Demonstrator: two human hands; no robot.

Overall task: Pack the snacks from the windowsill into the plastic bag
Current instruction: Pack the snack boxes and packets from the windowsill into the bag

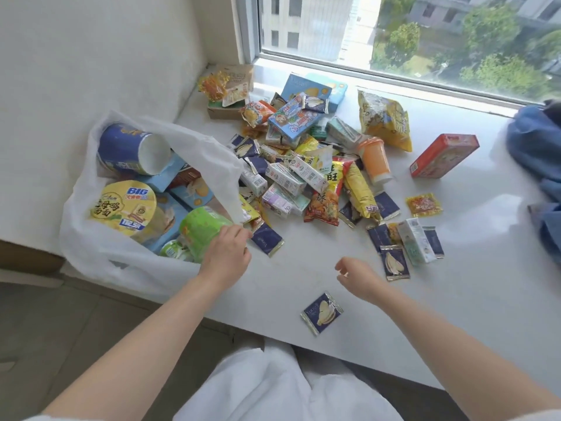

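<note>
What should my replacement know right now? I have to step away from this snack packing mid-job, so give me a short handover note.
Left hand: at the mouth of the plastic bag, fingers on its edge beside the green cup; not clearly gripping anything.
Right hand: open, empty, above the windowsill.
Done: yellow noodle bowl, blue cup, the green cup and some blue boxes are in the bag.
Left: the main pile of packets and small cartons, orange cup, red box, yellow chip bag, and scattered navy sachets, the nearest by the front edge.
</note>
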